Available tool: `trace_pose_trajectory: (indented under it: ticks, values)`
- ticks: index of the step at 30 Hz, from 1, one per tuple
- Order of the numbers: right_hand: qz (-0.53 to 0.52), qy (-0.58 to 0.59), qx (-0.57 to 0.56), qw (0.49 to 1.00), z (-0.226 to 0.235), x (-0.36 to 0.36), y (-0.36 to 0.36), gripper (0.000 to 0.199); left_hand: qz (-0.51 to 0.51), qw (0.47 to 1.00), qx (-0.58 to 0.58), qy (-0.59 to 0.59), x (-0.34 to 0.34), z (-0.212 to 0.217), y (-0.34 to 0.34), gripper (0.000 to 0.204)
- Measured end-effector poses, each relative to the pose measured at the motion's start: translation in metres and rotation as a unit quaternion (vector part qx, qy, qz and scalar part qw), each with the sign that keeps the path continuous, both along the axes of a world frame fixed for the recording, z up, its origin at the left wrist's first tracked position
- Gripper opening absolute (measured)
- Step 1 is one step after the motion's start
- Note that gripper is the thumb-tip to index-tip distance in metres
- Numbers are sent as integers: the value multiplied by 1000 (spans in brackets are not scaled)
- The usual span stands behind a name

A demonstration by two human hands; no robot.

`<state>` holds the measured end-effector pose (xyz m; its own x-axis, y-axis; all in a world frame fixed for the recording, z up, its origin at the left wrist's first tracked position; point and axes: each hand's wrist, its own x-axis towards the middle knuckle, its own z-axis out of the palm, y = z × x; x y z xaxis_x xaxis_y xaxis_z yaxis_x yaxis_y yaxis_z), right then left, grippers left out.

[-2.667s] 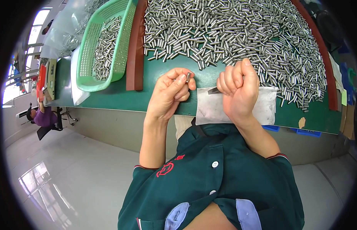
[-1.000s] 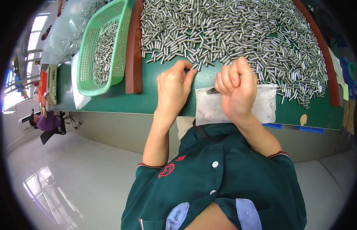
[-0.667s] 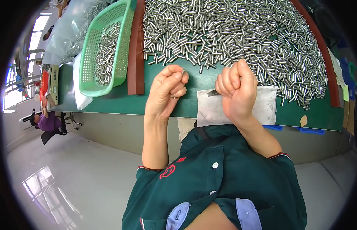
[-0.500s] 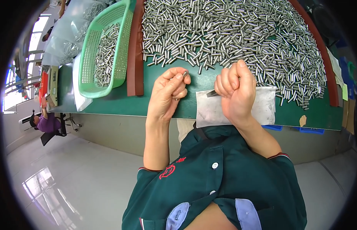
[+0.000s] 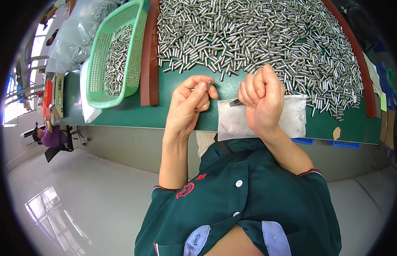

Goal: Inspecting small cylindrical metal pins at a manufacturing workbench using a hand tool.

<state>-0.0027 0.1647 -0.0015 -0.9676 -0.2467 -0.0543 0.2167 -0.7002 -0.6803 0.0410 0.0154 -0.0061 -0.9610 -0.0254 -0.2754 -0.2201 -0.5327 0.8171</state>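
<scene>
My left hand [image 5: 186, 104] is closed, pinching a small metal pin [image 5: 210, 83] between thumb and forefinger above the green tabletop. To its right, my right hand [image 5: 265, 100] makes a fist around a flat grey metal strip [image 5: 235, 103], whose end pokes out toward the left; the rest is hidden in the palm. Beneath that fist lies a stained white cloth [image 5: 232, 123] at the table's near edge. Beyond both hands spreads a wide layer of loose short steel pins [image 5: 249, 38], a few of them lying close to my fingertips.
Dark red strips [image 5: 150, 81] border the pins on both sides. At left stands a green perforated basket [image 5: 94, 81] partly filled with pins, beside clear plastic bags [image 5: 64, 51] of metal parts. A scale [image 5: 58, 96] sits farther left. A person in purple [image 5: 53, 138] is in the background.
My left hand has shifted slightly to the right with the pin, and its fingers have rolled a little. My right hand stays nearly still.
</scene>
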Motion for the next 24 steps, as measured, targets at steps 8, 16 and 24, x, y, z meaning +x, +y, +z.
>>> trace_pose_trajectory:
  ticks: [8,16,24]
  values:
    - [7,-1,-7,1000,0,-2,1,39,-73,848,-518,89,21,9,30,9]
    - [-10,-3,-22,1000,-3,-2,6,41,-52,781,-615,95,23,3,38,16]
    - [-11,-35,-65,997,-4,-2,7,42,-20,786,-610,97,24,-2,39,15]
